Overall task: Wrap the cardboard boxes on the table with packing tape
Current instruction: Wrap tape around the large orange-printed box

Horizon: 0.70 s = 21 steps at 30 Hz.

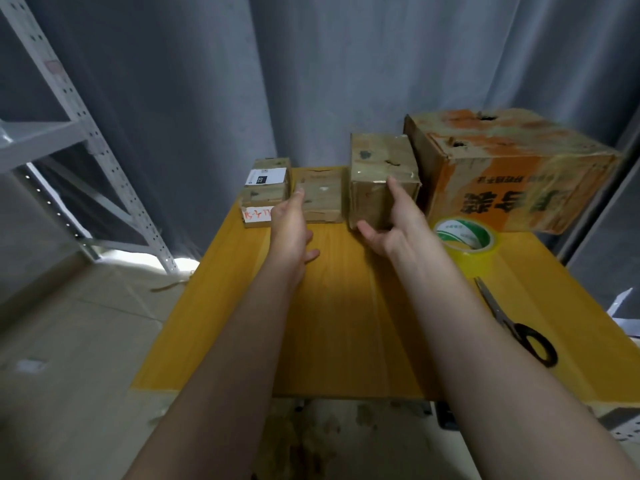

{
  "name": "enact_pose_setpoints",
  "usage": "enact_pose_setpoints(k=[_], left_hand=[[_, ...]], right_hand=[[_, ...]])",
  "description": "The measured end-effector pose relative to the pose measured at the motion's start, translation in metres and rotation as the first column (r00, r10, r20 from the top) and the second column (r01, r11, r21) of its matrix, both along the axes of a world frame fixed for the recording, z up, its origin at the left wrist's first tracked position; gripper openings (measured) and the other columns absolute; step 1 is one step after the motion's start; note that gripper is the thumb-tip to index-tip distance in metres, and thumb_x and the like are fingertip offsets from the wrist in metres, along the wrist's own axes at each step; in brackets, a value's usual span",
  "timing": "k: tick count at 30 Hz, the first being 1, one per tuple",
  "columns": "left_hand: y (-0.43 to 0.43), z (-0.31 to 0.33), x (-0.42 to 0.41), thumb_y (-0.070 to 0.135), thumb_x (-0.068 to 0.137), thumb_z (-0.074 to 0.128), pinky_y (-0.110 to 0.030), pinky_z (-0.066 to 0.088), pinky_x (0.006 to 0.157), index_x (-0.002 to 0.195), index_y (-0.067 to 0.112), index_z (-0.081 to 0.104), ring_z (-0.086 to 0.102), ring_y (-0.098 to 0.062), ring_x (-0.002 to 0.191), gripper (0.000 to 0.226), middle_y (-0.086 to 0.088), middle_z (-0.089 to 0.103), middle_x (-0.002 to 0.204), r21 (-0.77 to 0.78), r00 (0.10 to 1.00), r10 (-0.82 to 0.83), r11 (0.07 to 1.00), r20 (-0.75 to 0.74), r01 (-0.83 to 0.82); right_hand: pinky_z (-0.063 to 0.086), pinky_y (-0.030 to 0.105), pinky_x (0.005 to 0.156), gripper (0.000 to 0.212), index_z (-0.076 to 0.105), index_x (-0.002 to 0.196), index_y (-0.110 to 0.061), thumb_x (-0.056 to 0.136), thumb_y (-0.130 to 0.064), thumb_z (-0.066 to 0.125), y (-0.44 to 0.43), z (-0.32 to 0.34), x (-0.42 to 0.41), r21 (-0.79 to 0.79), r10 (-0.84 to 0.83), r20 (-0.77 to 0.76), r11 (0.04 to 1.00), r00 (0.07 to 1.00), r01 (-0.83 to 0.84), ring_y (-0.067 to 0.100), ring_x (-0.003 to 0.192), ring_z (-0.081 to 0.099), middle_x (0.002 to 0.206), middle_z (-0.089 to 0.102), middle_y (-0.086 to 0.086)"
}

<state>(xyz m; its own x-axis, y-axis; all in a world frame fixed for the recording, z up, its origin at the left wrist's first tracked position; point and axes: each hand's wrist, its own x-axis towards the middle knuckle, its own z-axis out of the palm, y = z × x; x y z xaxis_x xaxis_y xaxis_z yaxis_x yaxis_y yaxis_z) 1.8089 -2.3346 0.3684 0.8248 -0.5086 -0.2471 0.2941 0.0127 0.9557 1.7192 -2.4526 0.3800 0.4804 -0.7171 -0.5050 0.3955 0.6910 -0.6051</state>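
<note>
Touching taped box [382, 178], right fingers [393, 188] spread

Worn cardboard boxes [382, 178], glossy tape roll [465, 239], smooth wooden table [339, 323]

table [346, 323] | four boxes [382, 178] rowed along far edge | tape roll [465, 242] before rightmost | scissors [516, 322] nearer, right
</note>
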Motion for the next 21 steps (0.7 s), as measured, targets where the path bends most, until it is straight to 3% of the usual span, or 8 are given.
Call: enact_pose_setpoints(k=[5, 9, 12, 14, 18, 21], left_hand=[[0.004, 0.003, 0.004, 0.055, 0.104, 0.051, -0.065, 0.047, 0.106, 0.149, 0.034, 0.042, 0.054, -0.035, 0.132, 0.050, -0.005, 0.052, 0.149, 0.003, 1.000, -0.010, 1.000, 0.010, 0.010], [0.010, 0.005, -0.010, 0.051, 0.105, 0.052, -0.062, 0.051, 0.102, 0.125, 0.037, 0.050, 0.060, -0.031, 0.125, 0.025, -0.002, 0.060, 0.138, -0.002, 0.998, -0.028, 1.000, 0.048, 0.028], [0.012, 0.008, -0.036, 0.046, 0.106, 0.052, -0.059, 0.053, 0.101, 0.108, 0.041, 0.055, 0.063, -0.028, 0.122, 0.006, 0.001, 0.065, 0.131, -0.007, 0.992, -0.081, 0.997, 0.098, 0.082], [0.005, 0.016, -0.054, 0.044, 0.107, 0.052, -0.059, 0.052, 0.103, 0.111, 0.040, 0.056, 0.063, -0.027, 0.122, 0.007, 0.001, 0.066, 0.131, -0.004, 0.985, -0.119, 0.993, 0.124, 0.120], [-0.022, 0.041, -0.088, 0.040, 0.107, 0.052, -0.053, 0.055, 0.099, 0.108, 0.037, 0.059, 0.064, -0.020, 0.114, 0.008, 0.004, 0.068, 0.126, -0.005, 0.964, -0.176, 0.984, 0.198, 0.180], [-0.056, 0.056, -0.104, 0.033, 0.104, 0.056, -0.036, 0.060, 0.076, 0.119, 0.028, 0.061, 0.065, -0.017, 0.090, 0.017, 0.005, 0.071, 0.114, 0.023, 0.943, -0.156, 0.987, 0.293, 0.156]], right_hand=[[0.053, 0.051, 0.107, 0.056, 0.047, 0.151, -0.014, 0.098, -0.009, 0.065, 0.004, -0.010, 0.004, -0.014, -0.060, 0.079, 0.998, 0.995, 0.061, 0.042, 0.128, 0.059, 0.149, 0.052, 0.023], [0.050, 0.052, 0.109, 0.055, 0.046, 0.152, -0.009, 0.099, -0.014, 0.062, 0.014, -0.007, -0.011, -0.033, 0.111, 0.057, 0.994, 0.992, -0.109, 0.045, 0.132, 0.054, 0.153, 0.046, 0.025], [0.051, 0.051, 0.105, 0.039, 0.060, 0.138, -0.009, 0.101, -0.022, 0.059, 0.014, 0.004, -0.037, -0.160, 0.263, -0.037, 0.951, 0.964, -0.266, 0.045, 0.127, 0.055, 0.148, 0.053, 0.019], [0.057, 0.048, 0.096, 0.033, 0.065, 0.132, -0.013, 0.101, -0.024, 0.059, 0.007, 0.015, -0.059, -0.278, 0.258, -0.074, 0.922, 0.963, -0.268, 0.041, 0.118, 0.062, 0.140, 0.060, 0.013], [0.058, 0.037, 0.085, 0.025, 0.074, 0.121, -0.021, 0.099, -0.023, 0.062, -0.012, 0.041, -0.109, -0.577, 0.029, -0.213, 0.803, 0.977, -0.150, 0.025, 0.108, 0.068, 0.123, 0.074, -0.002], [0.049, 0.026, 0.095, 0.030, 0.074, 0.124, -0.022, 0.099, -0.014, 0.058, -0.035, 0.052, -0.141, -0.746, -0.248, -0.247, 0.666, 0.937, -0.020, 0.013, 0.113, 0.061, 0.126, 0.070, -0.005]])
